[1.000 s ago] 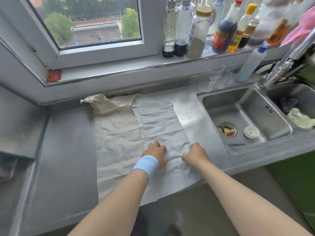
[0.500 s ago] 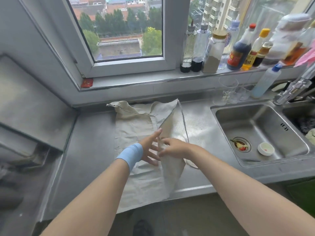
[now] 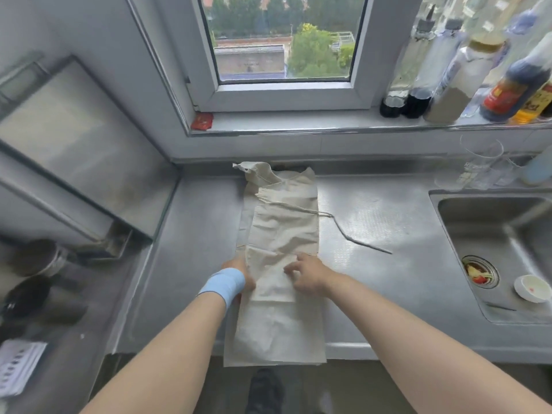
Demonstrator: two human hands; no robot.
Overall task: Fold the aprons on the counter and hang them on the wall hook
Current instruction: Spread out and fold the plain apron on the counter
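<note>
A beige apron (image 3: 283,231) lies on the steel counter (image 3: 388,264), folded lengthwise into a narrow strip. Its lower end hangs over the counter's front edge. One thin strap (image 3: 355,239) trails off to the right across the counter. My left hand (image 3: 240,271), with a blue band on the wrist, is at the strip's left edge, its fingers tucked into the cloth. My right hand (image 3: 307,274) rests on top of the folded layer with bent fingers spread on the fabric. No wall hook is in view.
A sink (image 3: 501,252) with a small white dish (image 3: 531,288) lies at the right. Bottles (image 3: 448,94) line the windowsill, and glass cups (image 3: 481,162) stand below them. A stove area with a dark pot (image 3: 38,258) is at the left.
The apron's right half has been folded over to the left, turning the wide cloth into a narrow strip. Both hands have come down onto it, and the strap now lies out to the right.
</note>
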